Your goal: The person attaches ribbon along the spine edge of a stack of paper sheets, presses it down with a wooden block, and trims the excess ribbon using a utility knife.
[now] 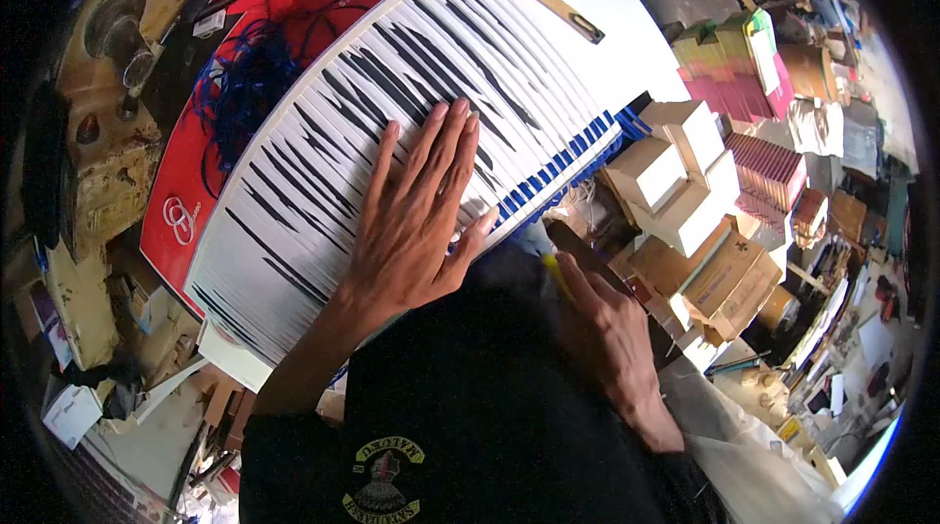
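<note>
My left hand [416,206] lies flat, fingers stretched out, on a wide fanned row of overlapping white sheets or covers [294,186] with dark gaps between them. Short blue ribbon ends [558,166] stick out along the row's near right edge, close to my left thumb. Beside my body, my right hand [617,338] is curled around a slim yellow object [558,276]; its far end is blurred and its kind is unclear. A flat wooden handle with a dark end [548,3] rests across the far end of the row, on white sheet.
A tangle of blue ribbon [240,88] lies on a red board [181,181] left of the row. White boxes [676,171], a brown carton [729,279] and pink-and-green stacks [729,69] crowd the right. Tools and scraps cover the left side.
</note>
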{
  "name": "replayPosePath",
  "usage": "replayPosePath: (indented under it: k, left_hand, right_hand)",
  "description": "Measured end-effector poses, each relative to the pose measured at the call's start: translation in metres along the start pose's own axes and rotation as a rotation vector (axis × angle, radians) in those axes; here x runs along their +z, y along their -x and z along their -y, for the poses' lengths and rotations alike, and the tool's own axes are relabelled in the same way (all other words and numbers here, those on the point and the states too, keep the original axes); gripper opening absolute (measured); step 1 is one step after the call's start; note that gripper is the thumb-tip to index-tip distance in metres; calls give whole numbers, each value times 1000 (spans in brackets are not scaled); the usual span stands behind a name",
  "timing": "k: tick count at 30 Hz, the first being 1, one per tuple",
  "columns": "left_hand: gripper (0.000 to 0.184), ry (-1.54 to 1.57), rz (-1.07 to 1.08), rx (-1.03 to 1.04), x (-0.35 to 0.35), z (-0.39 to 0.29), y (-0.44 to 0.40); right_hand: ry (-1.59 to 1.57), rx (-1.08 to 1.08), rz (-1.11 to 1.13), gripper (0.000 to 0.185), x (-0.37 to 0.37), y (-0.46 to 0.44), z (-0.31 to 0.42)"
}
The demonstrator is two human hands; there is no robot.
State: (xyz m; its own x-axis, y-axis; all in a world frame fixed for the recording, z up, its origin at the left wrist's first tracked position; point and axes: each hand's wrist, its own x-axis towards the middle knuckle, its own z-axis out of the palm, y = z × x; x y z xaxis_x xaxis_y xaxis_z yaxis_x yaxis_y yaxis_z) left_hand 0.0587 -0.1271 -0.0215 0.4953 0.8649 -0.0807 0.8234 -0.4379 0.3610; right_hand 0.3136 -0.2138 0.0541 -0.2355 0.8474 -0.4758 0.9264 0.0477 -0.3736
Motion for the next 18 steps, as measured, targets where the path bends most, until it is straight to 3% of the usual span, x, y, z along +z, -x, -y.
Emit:
replayPosePath:
  k: [2,5,9,18]
  left_hand:
    - [82,41,17,8,-4,-1,6]
    - [82,-29,48,2,-4,-2,7]
    - [82,-41,49,-6,-3,-1,6]
    - [80,-22,28,-4,-4,-2,6]
  right_hand:
    - [-7,-36,-53,71,-6,7,2]
    - [-243,-83,-302,75,-15,1,23]
    - [-209,-135,-203,82,0,-10,18]
    - [-204,-161,-219,79,8,-14,18]
